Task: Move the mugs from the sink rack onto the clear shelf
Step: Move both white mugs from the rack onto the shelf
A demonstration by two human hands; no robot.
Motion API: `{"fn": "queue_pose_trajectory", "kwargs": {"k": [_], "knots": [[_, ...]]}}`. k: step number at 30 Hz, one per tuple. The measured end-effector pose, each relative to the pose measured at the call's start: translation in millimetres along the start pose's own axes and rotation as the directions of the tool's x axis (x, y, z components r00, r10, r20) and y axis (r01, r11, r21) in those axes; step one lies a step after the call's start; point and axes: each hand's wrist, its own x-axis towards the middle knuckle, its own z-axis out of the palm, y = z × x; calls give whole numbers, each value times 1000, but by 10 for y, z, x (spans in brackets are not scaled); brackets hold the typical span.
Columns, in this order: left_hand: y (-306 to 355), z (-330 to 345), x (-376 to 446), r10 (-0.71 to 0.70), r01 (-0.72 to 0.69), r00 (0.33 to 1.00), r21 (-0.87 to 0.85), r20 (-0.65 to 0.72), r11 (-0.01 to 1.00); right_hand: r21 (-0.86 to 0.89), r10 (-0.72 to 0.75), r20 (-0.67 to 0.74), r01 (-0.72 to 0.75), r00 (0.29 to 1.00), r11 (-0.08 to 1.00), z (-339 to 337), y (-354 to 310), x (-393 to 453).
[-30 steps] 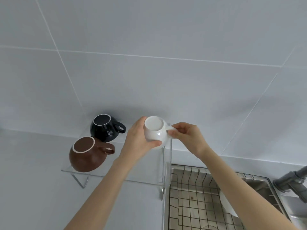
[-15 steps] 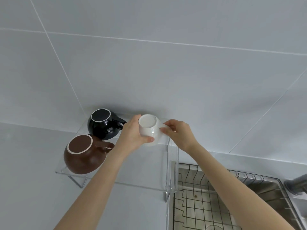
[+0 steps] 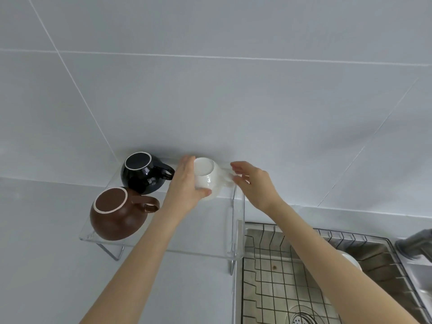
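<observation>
Three mugs sit upside down on the clear shelf [image 3: 187, 239]: a brown mug [image 3: 117, 216] at the near left, a black mug [image 3: 143, 174] behind it by the wall, and a white mug [image 3: 207, 177] toward the far right end. The left hand [image 3: 187, 185] wraps the white mug's round body, thumb across its near side and fingers curled behind it. The right hand [image 3: 253, 183] is beside the handle with fingers loosely spread; motion blur hides whether the fingertips touch it. Glazed ceramic like this is likely rigid, moderately heavy, slick and chippable against the hard acrylic, so a broad palm grip round the belly, or two fingers through the handle, seems the safer hold. Its rim appears to rest on the shelf, though the contact is hidden behind the hand. One sink rack [image 3: 304, 277] lies at the near right; a pale rounded item shows partly behind the right forearm, too hidden to identify.
</observation>
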Motion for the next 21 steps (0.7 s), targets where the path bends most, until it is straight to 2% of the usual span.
{"fn": "queue_pose_trajectory", "kwargs": {"k": [3,6,10,12,15,18,21], "knots": [[237,90,-159,141,-132,987,114,-74,985,107,18,-58,-12,998,994,-258,62,-203],[608,304,-452,291,-287,950,55,-109,956,196,96,-101,-75,990,978,-559,248,-562],[1020,865,-881,380,-371,924,-138,48,918,244,253,-188,-205,949,948,-964,742,-1172],[1131,1169,-1031,379,-342,910,-210,169,916,220,353,-209,-308,912,926,-1095,1057,-1458],[1266,1651,-1141,304,-223,891,-258,338,940,229,497,-250,-448,831,864,-1256,1549,-1813],[1329,2099,-1171,228,-131,855,-230,466,964,141,581,-228,-564,781,814,-1314,1930,-2031],[1331,2451,-1161,177,-86,816,-187,550,979,34,623,-172,-628,763,778,-1275,2217,-2154]]}}
